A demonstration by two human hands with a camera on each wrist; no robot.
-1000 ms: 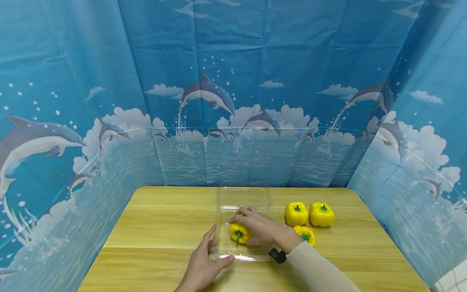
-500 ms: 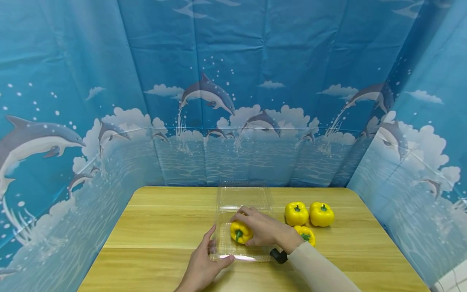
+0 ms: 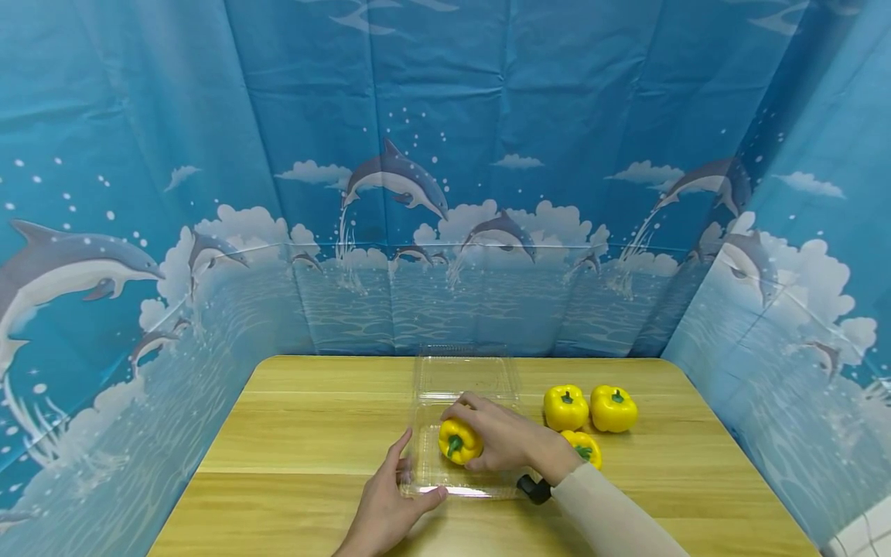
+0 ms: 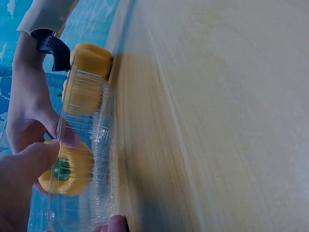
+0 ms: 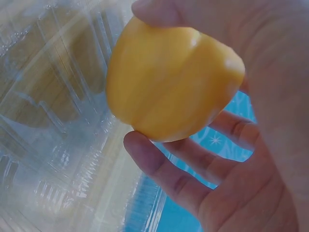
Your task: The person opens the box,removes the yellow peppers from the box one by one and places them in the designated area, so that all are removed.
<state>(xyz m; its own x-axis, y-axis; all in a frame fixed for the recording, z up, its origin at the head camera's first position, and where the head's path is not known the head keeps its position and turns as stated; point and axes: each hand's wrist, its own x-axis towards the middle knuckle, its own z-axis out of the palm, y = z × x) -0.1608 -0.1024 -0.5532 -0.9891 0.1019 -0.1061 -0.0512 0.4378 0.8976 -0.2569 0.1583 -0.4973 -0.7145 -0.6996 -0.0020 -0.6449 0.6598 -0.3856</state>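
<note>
A yellow bell pepper point(image 3: 459, 443) with a green stem is within the base of a clear plastic clamshell container point(image 3: 468, 492), toward its left side. My right hand point(image 3: 506, 438) grips it from the right, thumb on one side and fingers on the other. The right wrist view shows the smooth body of this pepper point(image 5: 174, 79) between thumb and fingertips. At the container's near left corner, my left hand point(image 3: 387, 501) holds the wall, thumb at the front rim and fingers along the left side. In the left wrist view, the thumb point(image 4: 43, 153) lies against the upper rim.
Right of the container, two yellow bell peppers point(image 3: 566, 408) point(image 3: 614, 409) stand side by side, and a third pepper point(image 3: 583, 447) sits nearer, partly behind the right forearm. The open lid point(image 3: 466, 375) lies toward the wooden table's point(image 3: 313, 433) back edge. A blue dolphin-print curtain point(image 3: 445, 155) surrounds the table.
The right hand and its pepper turn slightly, the stem shifting a little. The left hand, the container and the other peppers stay in place.
</note>
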